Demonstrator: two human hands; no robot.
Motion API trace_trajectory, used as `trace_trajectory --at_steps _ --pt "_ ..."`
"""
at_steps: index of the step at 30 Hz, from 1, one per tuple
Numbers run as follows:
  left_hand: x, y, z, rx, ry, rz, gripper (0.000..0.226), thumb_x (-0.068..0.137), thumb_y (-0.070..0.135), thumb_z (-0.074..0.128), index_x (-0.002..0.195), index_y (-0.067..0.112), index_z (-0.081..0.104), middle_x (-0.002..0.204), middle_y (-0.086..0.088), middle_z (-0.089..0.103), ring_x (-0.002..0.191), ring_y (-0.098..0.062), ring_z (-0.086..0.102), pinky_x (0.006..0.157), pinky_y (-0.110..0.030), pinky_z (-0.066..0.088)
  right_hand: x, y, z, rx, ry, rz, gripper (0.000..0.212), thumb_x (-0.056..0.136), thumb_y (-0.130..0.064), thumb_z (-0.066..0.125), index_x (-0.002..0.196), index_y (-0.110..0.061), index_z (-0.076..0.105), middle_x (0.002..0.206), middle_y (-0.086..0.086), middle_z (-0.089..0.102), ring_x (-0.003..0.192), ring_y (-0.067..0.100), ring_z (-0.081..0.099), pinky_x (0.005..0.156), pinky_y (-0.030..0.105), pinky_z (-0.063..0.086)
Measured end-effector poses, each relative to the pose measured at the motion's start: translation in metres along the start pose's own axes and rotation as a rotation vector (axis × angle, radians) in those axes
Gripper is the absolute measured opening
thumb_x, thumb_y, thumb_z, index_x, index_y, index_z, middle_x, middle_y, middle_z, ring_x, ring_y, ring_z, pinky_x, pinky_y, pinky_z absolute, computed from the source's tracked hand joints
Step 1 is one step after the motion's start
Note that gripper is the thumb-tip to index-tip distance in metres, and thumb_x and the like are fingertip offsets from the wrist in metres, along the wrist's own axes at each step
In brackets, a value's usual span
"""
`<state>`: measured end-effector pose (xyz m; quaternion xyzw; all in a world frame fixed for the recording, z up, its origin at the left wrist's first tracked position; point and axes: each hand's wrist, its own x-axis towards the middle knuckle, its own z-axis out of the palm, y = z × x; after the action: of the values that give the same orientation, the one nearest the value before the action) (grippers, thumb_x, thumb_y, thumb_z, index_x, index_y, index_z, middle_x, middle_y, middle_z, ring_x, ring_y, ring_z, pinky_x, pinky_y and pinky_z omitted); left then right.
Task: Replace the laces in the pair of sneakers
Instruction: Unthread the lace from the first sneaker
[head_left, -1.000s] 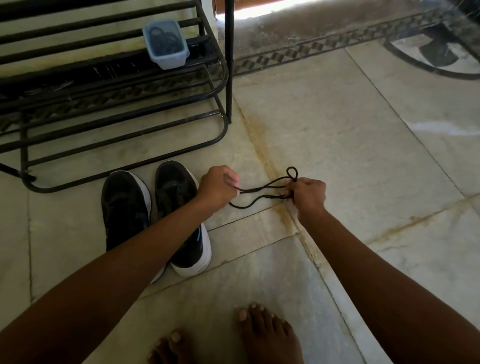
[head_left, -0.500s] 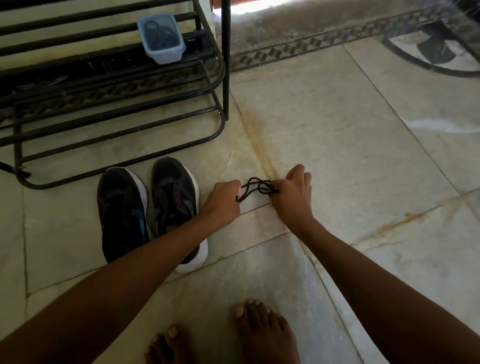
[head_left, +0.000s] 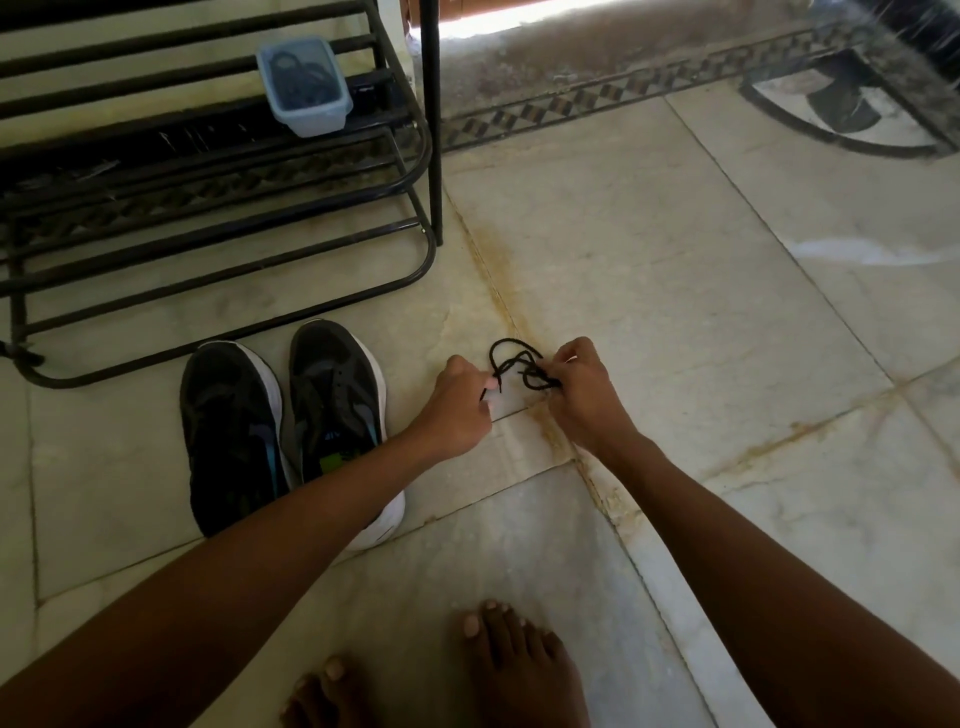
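Right of the black white-soled sneakers (head_left: 283, 431), both hands grasp one bundled black cord lace (head_left: 522, 366). Left hand (head_left: 457, 410) pinches an end. Right hand (head_left: 584, 392) grips the loops.

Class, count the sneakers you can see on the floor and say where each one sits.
2. One black white-soled sneaker lies on the pale marble floor before the black metal rack; the second black sneaker lies beside it on its right, its heel under the left forearm.
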<state>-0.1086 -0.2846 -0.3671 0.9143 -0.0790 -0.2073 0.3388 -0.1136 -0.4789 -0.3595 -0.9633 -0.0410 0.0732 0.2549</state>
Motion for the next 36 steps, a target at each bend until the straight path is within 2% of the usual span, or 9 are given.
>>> trace_trajectory --at_steps 4,8,12,16,19,22,26,31,36 --pt "-0.004 0.008 -0.004 -0.097 0.007 0.013 0.04 0.097 0.005 0.06 0.135 0.011 0.054 0.125 -0.009 0.057 0.111 -0.021 0.06 0.095 -0.03 0.051 -0.003 -0.006 0.001 -0.215 0.072 -0.041 0.026 0.092 -0.002 0.055 0.112 -0.006 0.071 0.097 0.005 0.039 0.088 0.021 0.037 0.059 0.032 0.041" --pt "-0.007 0.011 -0.001 -0.091 0.019 0.03 0.048 0.095 0.01 0.065 0.14 0.011 0.05 0.133 -0.008 0.055 0.12 -0.022 0.055 0.1 -0.031 0.047 -0.003 -0.016 -0.007 -0.118 0.068 0.055 0.031 0.084 0.0 0.059 0.113 -0.012 0.056 0.097 0.005 0.051 0.077 0.023 0.053 0.058 0.037 0.051" --pt "-0.012 0.012 0.001 -0.116 0.024 0.078 0.054 0.094 0.013 0.07 0.143 0.015 0.047 0.132 -0.006 0.05 0.106 -0.016 0.053 0.091 -0.025 0.043 -0.002 -0.012 -0.008 0.045 0.018 0.004 0.035 0.078 0.0 0.07 0.093 -0.015 0.042 0.084 0.003 0.053 0.068 0.018 0.048 0.053 0.026 0.033" --pt "-0.018 0.014 0.001 -0.102 0.09 0.193 0.039 0.092 0.011 0.07 0.121 0.026 0.051 0.117 0.001 0.048 0.094 -0.011 0.055 0.078 -0.024 0.048 0.003 -0.002 -0.004 0.014 -0.053 -0.038 0.016 0.081 -0.002 0.075 0.076 -0.005 0.061 0.079 0.007 0.057 0.069 0.019 0.048 0.057 0.026 0.03" --pt "-0.02 0.014 0.002 -0.081 0.09 0.232 0.033 0.09 0.008 0.07 0.113 0.026 0.053 0.12 0.002 0.046 0.099 -0.008 0.053 0.078 -0.019 0.047 0.003 -0.001 -0.001 0.01 -0.094 -0.146 0.005 0.087 0.0 0.069 0.083 0.0 0.07 0.082 0.009 0.059 0.074 0.021 0.051 0.066 0.03 0.036" --pt "-0.019 0.013 0.003 -0.1 0.077 0.221 0.037 0.09 0.004 0.07 0.119 0.022 0.054 0.123 0.001 0.046 0.105 -0.009 0.052 0.082 -0.017 0.047 -0.003 0.001 0.009 -0.012 -0.051 -0.184 0.011 0.088 0.002 0.067 0.093 -0.002 0.076 0.092 0.011 0.057 0.093 0.027 0.052 0.072 0.037 0.047" --pt "-0.015 0.008 0.005 -0.108 0.021 0.129 0.048 0.092 0.006 0.068 0.137 0.012 0.052 0.135 -0.005 0.05 0.123 -0.018 0.053 0.1 -0.034 0.052 -0.012 0.001 0.007 0.033 -0.021 0.02 0.033 0.087 -0.021 0.078 0.119 -0.013 0.073 0.106 0.006 0.048 0.096 0.018 0.045 0.078 0.026 0.039" --pt "-0.013 0.005 0.006 -0.048 -0.025 0.114 0.057 0.093 0.01 0.07 0.145 0.009 0.048 0.143 -0.004 0.046 0.131 -0.018 0.048 0.106 -0.026 0.043 -0.025 0.013 -0.006 0.226 0.17 0.304 0.059 0.06 -0.05 0.093 0.092 -0.019 0.054 0.092 0.0 0.056 0.078 0.015 0.054 0.061 0.026 0.042" --pt "-0.015 0.009 0.008 -0.016 -0.079 0.116 0.069 0.096 0.015 0.066 0.156 0.013 0.033 0.153 -0.001 0.037 0.14 -0.017 0.039 0.113 -0.03 0.038 -0.039 0.022 -0.01 0.212 0.231 0.426 0.07 0.064 -0.062 0.087 0.107 -0.023 0.049 0.103 0.0 0.057 0.089 0.015 0.055 0.061 0.016 0.035"
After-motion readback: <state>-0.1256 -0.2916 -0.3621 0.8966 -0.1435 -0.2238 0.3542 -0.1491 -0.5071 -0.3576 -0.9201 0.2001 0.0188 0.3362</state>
